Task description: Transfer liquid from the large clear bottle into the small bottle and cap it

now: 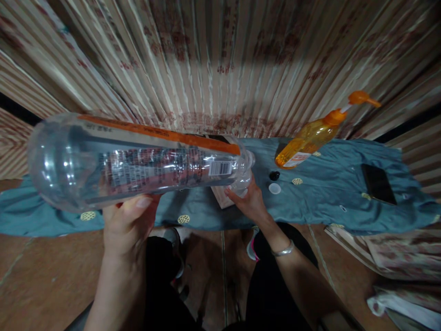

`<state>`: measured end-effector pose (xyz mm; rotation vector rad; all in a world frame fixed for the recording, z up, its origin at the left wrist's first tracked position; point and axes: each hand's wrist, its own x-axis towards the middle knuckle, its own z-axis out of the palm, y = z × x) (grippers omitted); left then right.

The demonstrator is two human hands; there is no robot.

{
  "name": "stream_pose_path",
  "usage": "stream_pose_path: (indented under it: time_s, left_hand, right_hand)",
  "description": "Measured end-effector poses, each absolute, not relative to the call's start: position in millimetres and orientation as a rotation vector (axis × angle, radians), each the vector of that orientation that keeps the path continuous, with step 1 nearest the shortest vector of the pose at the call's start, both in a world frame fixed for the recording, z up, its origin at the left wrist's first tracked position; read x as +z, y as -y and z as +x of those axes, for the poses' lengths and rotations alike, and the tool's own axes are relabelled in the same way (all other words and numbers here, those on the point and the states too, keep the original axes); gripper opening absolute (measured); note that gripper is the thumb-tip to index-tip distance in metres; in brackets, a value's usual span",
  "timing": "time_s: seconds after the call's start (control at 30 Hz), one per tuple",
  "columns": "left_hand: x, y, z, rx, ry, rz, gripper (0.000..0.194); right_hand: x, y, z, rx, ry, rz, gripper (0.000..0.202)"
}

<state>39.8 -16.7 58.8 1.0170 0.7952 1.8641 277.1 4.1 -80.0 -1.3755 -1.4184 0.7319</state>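
Note:
My left hand [132, 214] is wrapped round a large clear plastic bottle [165, 168] with an orange-edged label and a barcode. The bottle lies nearly level, with its base at the left and its neck pointing right. Fingers of my right hand [253, 200] grip a small clear plastic bottle [242, 180] just below the large bottle's neck. I cannot tell whether the two bottles touch. Right of that hand, a small black cap [274, 175] and a white round cap [274, 188] lie on the teal cloth [200, 216].
An orange pump bottle [303, 140] stands behind the caps, its pump head raised. A dark flat phone-like object [378, 184] rests further right. Partly hidden beneath my hands is a flat, pale box-like item [222, 198]. Pleated curtains [220, 69] hang behind the cloth.

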Motion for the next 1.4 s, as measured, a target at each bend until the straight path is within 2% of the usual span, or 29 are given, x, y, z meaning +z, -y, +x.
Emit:
stream_pose_path:
  time_s: [0.27,0.5,0.73,1.0,1.23,1.4]
  left_hand:
    - [65.1,14.0,44.0,1.886,-0.809,1.020,0.087]
    - [63.1,17.1,42.4,1.852,-0.812,1.013,0.079]
    - [60.4,15.6,40.5,1.865,-0.779,1.036,0.081]
    - [56.9,13.0,39.3,1.909,-0.755,1.075,0.071]
    - [58.4,10.2,38.8,1.897,-0.746,1.102,0.081]
    - [59.3,10.0,39.1,1.882,-0.732,1.112,0.078]
  right_hand:
    - [-77.0,-2.4,277.0,0.745,1.436,-1.364,0.092]
    - [-79.1,-3.1,277.0,0.732,1.435,-1.375,0.090]
    - [-79.8,-2.6,277.0,0.710,1.445,-1.369,0.089]
    - [-81.8,-4.4,276.8,0.699,1.448,-1.348,0.087]
    - [-82.4,-4.8,276.7,0.690,1.444,-1.351,0.089]
    - [-82.2,-4.7,276.6,0.694,1.445,-1.340,0.087]
